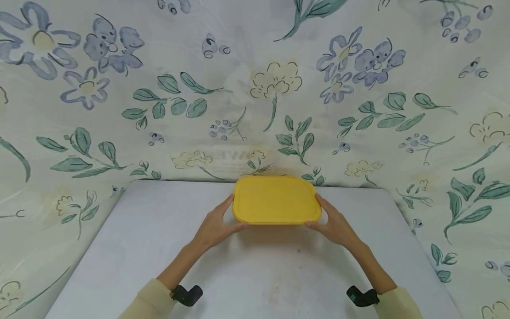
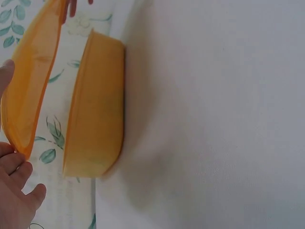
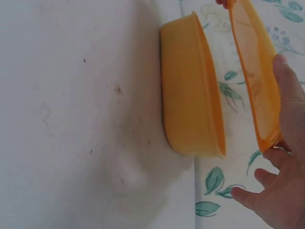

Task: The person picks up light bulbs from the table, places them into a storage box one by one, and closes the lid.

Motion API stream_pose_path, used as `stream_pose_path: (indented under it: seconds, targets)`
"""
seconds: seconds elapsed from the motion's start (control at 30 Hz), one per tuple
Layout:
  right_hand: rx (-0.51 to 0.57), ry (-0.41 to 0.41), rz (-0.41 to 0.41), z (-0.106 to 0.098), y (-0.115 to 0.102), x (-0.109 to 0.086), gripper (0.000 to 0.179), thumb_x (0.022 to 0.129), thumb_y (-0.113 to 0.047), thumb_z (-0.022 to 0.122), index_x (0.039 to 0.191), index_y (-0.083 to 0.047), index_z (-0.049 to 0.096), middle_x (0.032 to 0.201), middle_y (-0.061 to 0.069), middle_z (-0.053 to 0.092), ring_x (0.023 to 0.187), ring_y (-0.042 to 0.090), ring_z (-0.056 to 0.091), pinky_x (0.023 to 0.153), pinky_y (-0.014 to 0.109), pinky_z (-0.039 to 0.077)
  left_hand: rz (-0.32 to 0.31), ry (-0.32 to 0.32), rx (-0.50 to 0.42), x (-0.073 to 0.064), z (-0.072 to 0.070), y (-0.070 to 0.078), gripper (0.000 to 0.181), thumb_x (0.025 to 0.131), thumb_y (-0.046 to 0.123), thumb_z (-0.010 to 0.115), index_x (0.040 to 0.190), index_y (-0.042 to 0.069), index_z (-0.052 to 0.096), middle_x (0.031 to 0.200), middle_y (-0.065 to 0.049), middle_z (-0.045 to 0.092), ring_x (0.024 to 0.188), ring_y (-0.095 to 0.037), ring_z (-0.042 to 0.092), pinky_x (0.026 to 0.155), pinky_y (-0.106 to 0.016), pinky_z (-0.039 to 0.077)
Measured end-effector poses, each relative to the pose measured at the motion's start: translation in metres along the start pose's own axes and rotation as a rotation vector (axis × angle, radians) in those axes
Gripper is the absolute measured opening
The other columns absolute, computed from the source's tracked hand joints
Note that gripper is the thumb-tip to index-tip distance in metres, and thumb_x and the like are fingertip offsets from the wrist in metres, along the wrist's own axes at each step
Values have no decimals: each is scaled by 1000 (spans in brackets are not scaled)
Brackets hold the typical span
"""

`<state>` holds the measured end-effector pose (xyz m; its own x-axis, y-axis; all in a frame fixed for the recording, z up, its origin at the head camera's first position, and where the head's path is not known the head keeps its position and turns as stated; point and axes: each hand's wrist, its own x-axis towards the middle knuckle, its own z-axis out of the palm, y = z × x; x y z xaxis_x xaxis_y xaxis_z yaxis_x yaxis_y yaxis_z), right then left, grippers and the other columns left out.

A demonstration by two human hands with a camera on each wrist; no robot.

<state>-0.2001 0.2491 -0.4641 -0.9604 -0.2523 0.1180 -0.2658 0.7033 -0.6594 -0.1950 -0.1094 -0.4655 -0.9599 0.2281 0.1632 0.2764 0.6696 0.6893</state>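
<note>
A yellow plastic lid is held level between my two hands at the far side of the table. My left hand grips its left end, thumb at the near corner. The right hand grips the opposite end the same way. Both wrist views show the lid raised off a yellow container, with a gap between them. The container stands upright on the table; from the head view the lid hides it, and its inside cannot be seen.
A white table extends under the arms, with small dark specks and faint stains near its middle. Behind and beside it hangs a flowered cloth, close to the table's far edge. A black wrist camera sits on each wrist.
</note>
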Motion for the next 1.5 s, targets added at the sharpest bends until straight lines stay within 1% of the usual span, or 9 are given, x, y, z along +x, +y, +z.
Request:
stream_pose_path:
  seconds: [0.2, 0.43, 0.5, 0.7, 0.73, 0.97, 1.07, 1.27, 1.5]
  targets:
    - [-5, -24, -4, 4, 10, 13, 98, 85, -34, 81, 156, 2, 23, 159, 23, 26, 145, 42, 26, 114, 56, 25, -5, -16, 20, 10, 5, -6, 102, 80, 51, 78, 155, -1, 31, 155, -21, 36, 140, -40, 36, 111, -56, 32]
    - [2, -56, -27, 13, 22, 26, 97, 87, -32, 79, 156, 4, 21, 160, 24, 24, 146, 42, 24, 115, 56, 23, -51, -58, 29, 21, 12, -15, 103, 82, 51, 78, 156, -1, 28, 157, -19, 33, 143, -38, 33, 113, -52, 30]
    - [6, -64, -20, 17, 26, 29, 99, 87, -35, 79, 156, 4, 20, 160, 23, 23, 146, 42, 23, 115, 56, 21, -58, -64, 35, 23, 13, -18, 103, 82, 51, 78, 155, -2, 28, 157, -20, 33, 143, -39, 33, 113, -52, 30]
    - [13, -105, 43, 25, 31, 38, 99, 89, -35, 77, 157, 2, 17, 162, 22, 20, 147, 40, 19, 117, 54, 18, -74, -83, 39, 28, 16, -22, 102, 83, 47, 79, 155, -3, 27, 158, -21, 32, 143, -39, 31, 114, -52, 29]
    - [6, -111, 52, 26, 30, 39, 98, 89, -33, 77, 157, 2, 17, 162, 22, 20, 148, 41, 19, 117, 54, 19, -75, -86, 33, 29, 16, -22, 102, 83, 45, 79, 155, -3, 26, 157, -21, 32, 143, -39, 32, 114, -52, 29]
    - [9, -142, 86, 29, 37, 44, 99, 89, -37, 76, 158, 0, 16, 162, 22, 20, 148, 41, 17, 117, 54, 17, -82, -108, -18, 35, 18, -26, 103, 84, 40, 81, 156, -4, 22, 156, -21, 34, 136, -38, 44, 111, -50, 34]
    - [11, -146, 85, 30, 38, 46, 99, 89, -37, 77, 158, 0, 16, 161, 23, 21, 147, 41, 19, 117, 55, 18, -89, -115, -23, 36, 19, -26, 102, 84, 40, 80, 156, -4, 22, 157, -22, 32, 136, -38, 44, 112, -50, 34]
    - [2, -151, 65, 31, 41, 51, 101, 88, -38, 77, 158, 2, 16, 161, 24, 21, 147, 41, 21, 116, 54, 20, -78, -113, -37, 38, 20, -29, 103, 84, 39, 81, 156, -4, 21, 158, -22, 31, 136, -38, 44, 113, -50, 32]
    - [-11, -154, 44, 31, 41, 58, 104, 87, -42, 78, 157, 3, 16, 160, 25, 23, 145, 43, 23, 115, 56, 22, -80, -111, -46, 40, 20, -31, 105, 83, 39, 82, 156, -4, 21, 158, -22, 30, 133, -39, 46, 111, -51, 35]
